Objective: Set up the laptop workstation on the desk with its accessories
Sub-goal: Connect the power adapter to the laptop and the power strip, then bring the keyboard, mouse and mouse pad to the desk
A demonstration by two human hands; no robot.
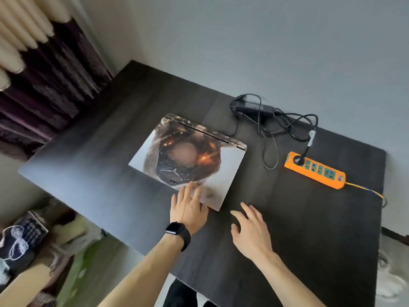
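A closed laptop [188, 160] with a printed picture on its lid lies in the middle of the dark desk [110, 151]. My left hand [189, 207], with a ring and a black watch, rests flat on the lid's near corner, fingers straight. My right hand [250, 231] hovers open over the desk just right of the laptop, touching nothing. A black charger brick with tangled cable [256, 107] lies behind the laptop at the right. Its plug sits in an orange power strip [315, 171].
The desk stands against a grey wall [265, 41]. Dark purple curtains [55, 85] hang at the left. On the floor at lower left lie a dark box [22, 242] and other clutter. A yellow-blue cord [365, 190] runs off the desk's right edge.
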